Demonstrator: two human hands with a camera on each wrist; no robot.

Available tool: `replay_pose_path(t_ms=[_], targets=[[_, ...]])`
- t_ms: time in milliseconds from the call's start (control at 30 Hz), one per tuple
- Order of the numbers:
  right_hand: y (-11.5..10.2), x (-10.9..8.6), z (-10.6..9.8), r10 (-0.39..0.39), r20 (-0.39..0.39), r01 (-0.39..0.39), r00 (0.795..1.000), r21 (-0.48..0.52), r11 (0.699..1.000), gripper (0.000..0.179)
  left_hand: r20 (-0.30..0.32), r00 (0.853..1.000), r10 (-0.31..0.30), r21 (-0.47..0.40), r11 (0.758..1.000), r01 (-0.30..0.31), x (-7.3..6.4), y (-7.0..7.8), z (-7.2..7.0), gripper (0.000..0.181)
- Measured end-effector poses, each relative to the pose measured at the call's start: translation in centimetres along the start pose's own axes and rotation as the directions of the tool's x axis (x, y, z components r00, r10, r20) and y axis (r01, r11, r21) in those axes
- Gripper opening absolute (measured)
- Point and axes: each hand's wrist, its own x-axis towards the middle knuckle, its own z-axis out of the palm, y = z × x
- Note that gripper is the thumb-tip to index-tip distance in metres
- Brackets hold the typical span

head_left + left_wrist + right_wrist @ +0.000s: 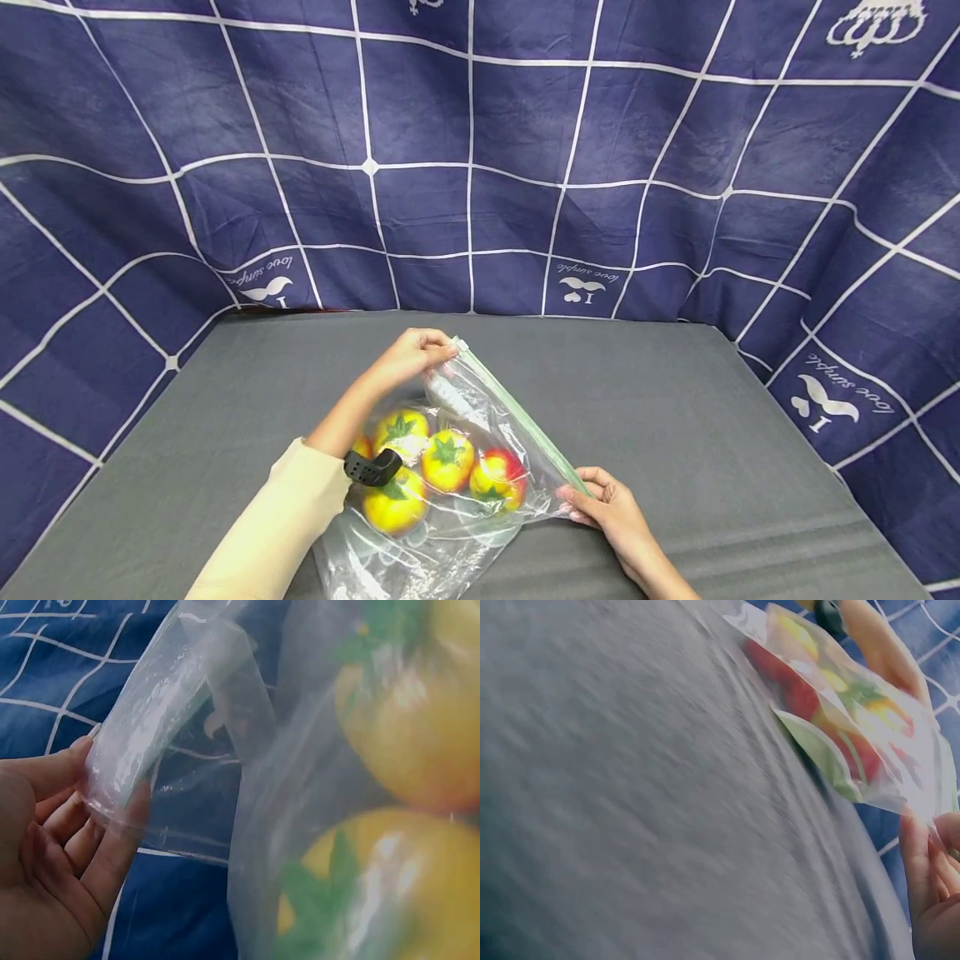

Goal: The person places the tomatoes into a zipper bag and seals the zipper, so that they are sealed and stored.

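Observation:
A clear plastic zip bag [457, 533] with a pale green zip strip [525, 425] lies slanted over the grey surface. Inside are several round yellow-and-red fruits [447, 461] with green leafy tops; their exact kind I cannot tell. My left hand [412, 357] pinches the far corner of the bag's mouth, beside a small white slider [461, 344]. At the strip's near right end, my right hand [606, 507] pinches the opposite corner between thumb and fingers. In the left wrist view, the left hand [71, 832] holds the clear film, with blurred fruits close by.
Under the bag spreads a grey cloth-covered tabletop [720, 417]. A dark blue curtain [517, 208] with white grid lines hangs behind it and along both sides. A black band [372, 468] circles the left wrist.

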Motion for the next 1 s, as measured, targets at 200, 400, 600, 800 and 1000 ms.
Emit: replay_pose_path(t_ms=[200, 400, 600, 800, 1000], targets=[[-0.8, 0.8, -1.7, -0.012, 0.06, 0.012, 0.998, 0.0, 1.0, 0.018, -0.005, 1.0, -0.03, 0.04, 0.999, 0.03, -1.7, 0.6, -0.2, 0.019], [-1.7, 1.9, -3.1, -0.002, 0.099, 0.001, 0.995, 0.018, 1.0, 0.013, -0.025, 0.998, -0.059, -0.027, 0.998, 0.059, -3.7, 0.8, 0.0, 0.02], [-2.7, 3.0, -3.9, -0.003, 0.101, 0.005, 0.995, -0.016, 1.0, 0.014, -0.06, 0.992, -0.108, -0.153, 0.983, 0.098, -5.8, 0.8, 0.3, 0.025], [-3.8, 4.6, -4.2, -0.031, 0.06, 0.034, 0.998, -0.037, 0.999, 0.012, -0.129, 0.979, -0.156, -0.231, 0.965, 0.123, -7.8, 1.1, 1.0, 0.025], [-4.5, 6.6, -4.2, -0.077, 0.068, 0.078, 0.995, -0.01, 0.997, 0.011, -0.184, 0.961, -0.207, -0.325, 0.935, 0.14, -9.3, 1.2, 1.8, 0.022]])
